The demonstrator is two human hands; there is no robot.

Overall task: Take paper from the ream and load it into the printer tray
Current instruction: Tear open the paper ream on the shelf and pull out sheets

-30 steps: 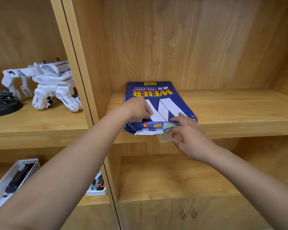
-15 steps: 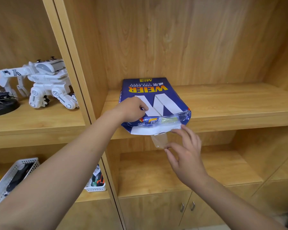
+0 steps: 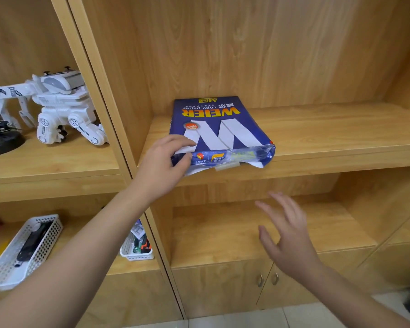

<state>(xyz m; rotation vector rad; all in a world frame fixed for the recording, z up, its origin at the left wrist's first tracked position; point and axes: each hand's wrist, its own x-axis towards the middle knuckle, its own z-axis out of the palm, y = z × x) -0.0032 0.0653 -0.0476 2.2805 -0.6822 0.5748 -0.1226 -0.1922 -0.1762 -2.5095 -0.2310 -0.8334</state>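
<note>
A blue "WEIER" copy paper ream [image 3: 223,129] lies flat on the middle wooden shelf [image 3: 329,138], its torn near end hanging over the shelf's front edge with white paper and a strip of tape showing. My left hand [image 3: 161,166] grips the ream's near left corner, fingers on top and thumb against the crumpled wrapper end. My right hand [image 3: 287,235] hovers below the shelf, away from the ream, fingers spread and holding nothing. No printer or tray is in view.
A white toy robot [image 3: 55,105] and a black round object [image 3: 0,140] stand in the left compartment. Below them sit two white mesh baskets [image 3: 21,252] [image 3: 137,252] with small items. Cabinet doors with metal handles [image 3: 268,279] are under the lower shelf.
My right hand let go of the ream's torn end and dropped down and to the right, opening. My left hand stayed on the ream's near left corner.
</note>
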